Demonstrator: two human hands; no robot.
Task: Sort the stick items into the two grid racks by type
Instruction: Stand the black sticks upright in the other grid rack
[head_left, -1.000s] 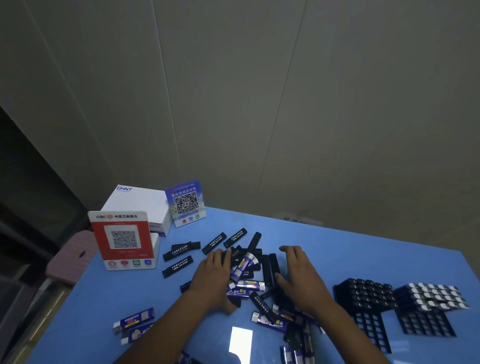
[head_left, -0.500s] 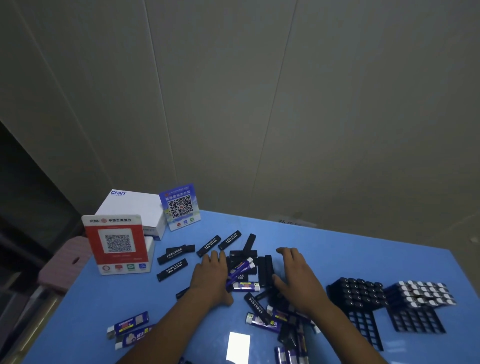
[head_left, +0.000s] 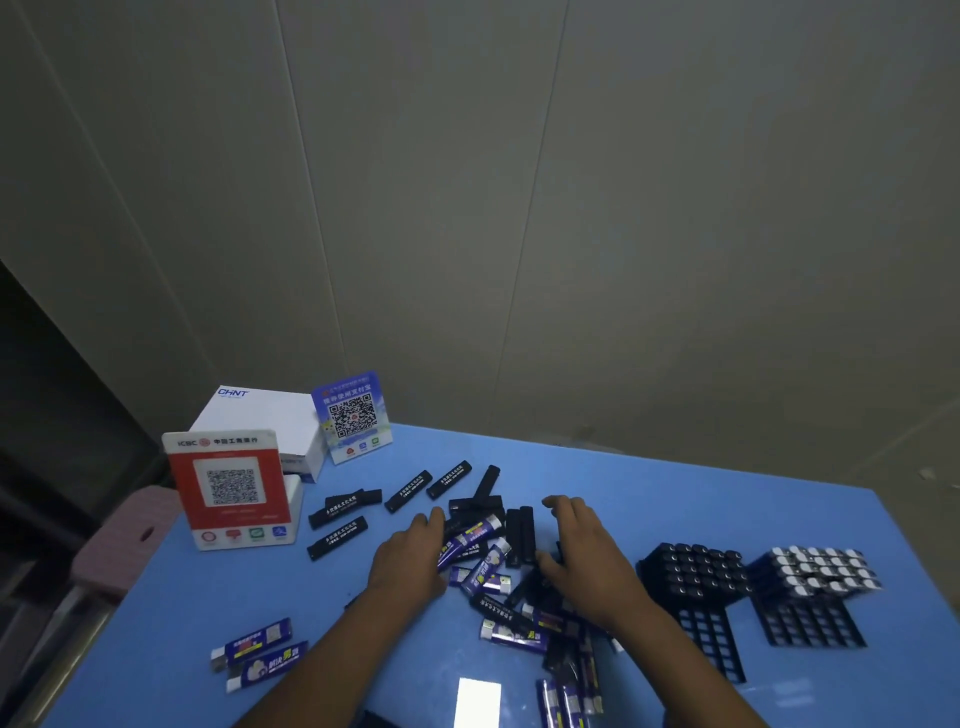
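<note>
Grid racks, left rack (head_left: 693, 569) holding black-topped sticks, right rack (head_left: 815, 569) white-topped, left hand (head_left: 410, 558) and right hand (head_left: 584, 558) flat, unclenched on stick pile (head_left: 493, 566)

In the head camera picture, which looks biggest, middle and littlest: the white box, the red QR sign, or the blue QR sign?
Largest to smallest, as they look:
1. Red QR sign
2. White box, partly hidden behind both signs, so it may really be the biggest
3. Blue QR sign
The red sign stands nearer the camera, which makes it look larger.
</note>
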